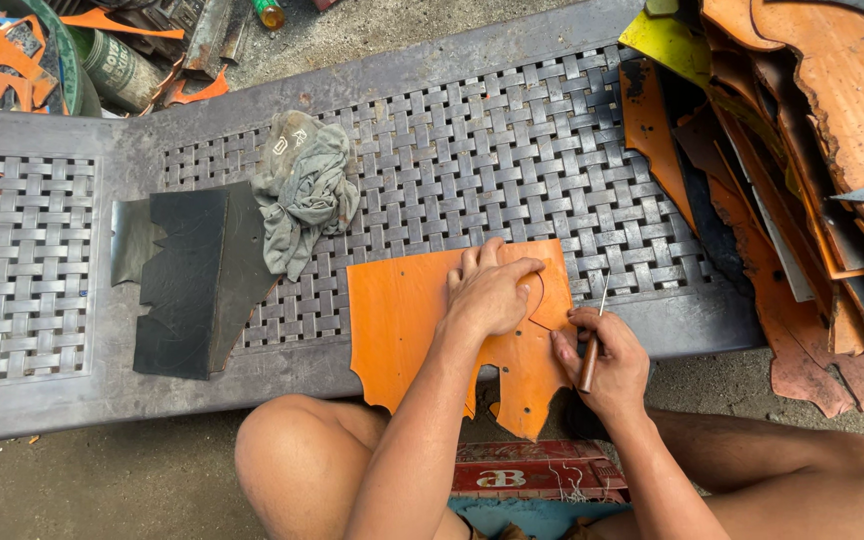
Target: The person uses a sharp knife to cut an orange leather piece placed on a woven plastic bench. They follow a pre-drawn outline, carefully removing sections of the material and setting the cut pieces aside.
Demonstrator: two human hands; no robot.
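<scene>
The left hand (492, 290) presses flat, fingers spread, on an orange sheet (402, 310) overhanging the woven grey bench (512, 150). The right hand (602, 360) grips a wooden-handled awl (592, 345) at its edge. A black sheet (202, 270) and crumpled rag (302, 185) lie left; orange scraps (802, 150) pile right.

A cylindrical can (120, 68) with a greenish printed label lies on its side at top left, above the worktop. A flat red printed package (527, 468) with pale markings lies on the ground between the person's knees.
</scene>
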